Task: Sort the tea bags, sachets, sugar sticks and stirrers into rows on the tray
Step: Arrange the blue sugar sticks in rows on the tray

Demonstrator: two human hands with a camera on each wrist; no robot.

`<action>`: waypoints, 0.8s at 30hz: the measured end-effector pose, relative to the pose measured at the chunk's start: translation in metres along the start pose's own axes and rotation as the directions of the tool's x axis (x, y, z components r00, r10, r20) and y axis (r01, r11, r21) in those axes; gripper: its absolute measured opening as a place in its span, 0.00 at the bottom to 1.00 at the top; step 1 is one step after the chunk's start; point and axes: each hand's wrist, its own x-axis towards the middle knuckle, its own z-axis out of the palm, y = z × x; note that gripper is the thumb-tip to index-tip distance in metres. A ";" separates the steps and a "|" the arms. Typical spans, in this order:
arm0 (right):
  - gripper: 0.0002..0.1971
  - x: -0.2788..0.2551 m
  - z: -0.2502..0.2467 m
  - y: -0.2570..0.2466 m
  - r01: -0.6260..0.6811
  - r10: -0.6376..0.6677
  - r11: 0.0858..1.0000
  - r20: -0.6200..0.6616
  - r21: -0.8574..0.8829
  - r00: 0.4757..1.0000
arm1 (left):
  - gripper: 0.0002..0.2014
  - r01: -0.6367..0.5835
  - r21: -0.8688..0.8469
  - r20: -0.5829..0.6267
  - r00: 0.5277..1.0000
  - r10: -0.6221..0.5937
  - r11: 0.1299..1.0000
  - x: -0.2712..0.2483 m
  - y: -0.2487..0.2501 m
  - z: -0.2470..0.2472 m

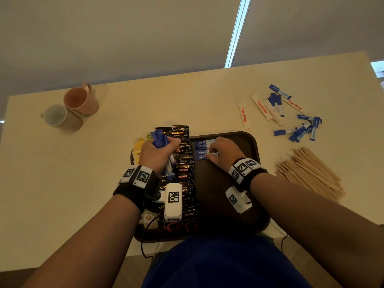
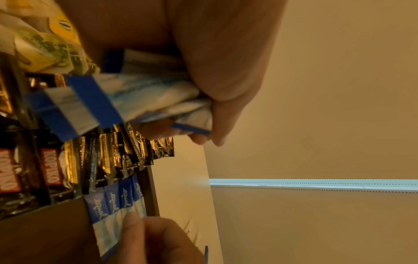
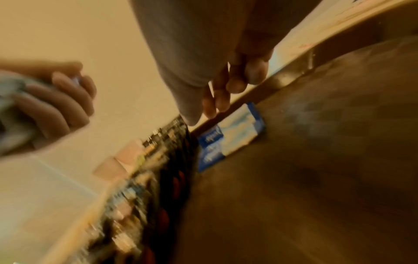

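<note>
My left hand (image 1: 161,149) grips a bundle of blue-and-white sachets (image 1: 158,138) above the left part of the dark brown tray (image 1: 250,143). The left wrist view shows the bundle (image 2: 144,96) squeezed between thumb and fingers (image 2: 210,137). My right hand (image 1: 214,151) rests its fingertips on a short row of the same blue sachets (image 1: 200,150) at the tray's far middle. That row (image 3: 230,137) lies under the right hand (image 3: 217,101), which holds nothing that I can see. A column of black Kopiko sachets (image 1: 184,169) and yellow tea bags (image 1: 138,147) lie on the tray's left.
Loose white sugar sticks (image 1: 260,108) and more blue sachets (image 1: 301,128) are scattered on the table at the far right. A pile of wooden stirrers (image 1: 307,173) lies right of the tray. Two mugs (image 1: 70,109) stand at the far left.
</note>
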 end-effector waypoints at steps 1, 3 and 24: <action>0.11 -0.002 -0.005 -0.005 0.014 -0.011 0.998 -0.049 0.063 0.999 | 0.08 0.017 -0.027 -0.004 1.000 -0.017 1.000 -0.001 0.002 0.002; 0.12 -0.005 -0.019 -0.020 0.048 -0.025 0.978 -0.113 0.201 0.993 | 0.10 0.038 -0.092 0.002 0.999 -0.038 0.995 -0.002 0.005 0.007; 0.13 -0.038 -0.048 -0.088 0.190 -0.114 0.878 -0.193 0.440 0.975 | 0.12 0.153 -0.358 0.067 0.988 -0.138 0.921 -0.009 0.015 0.019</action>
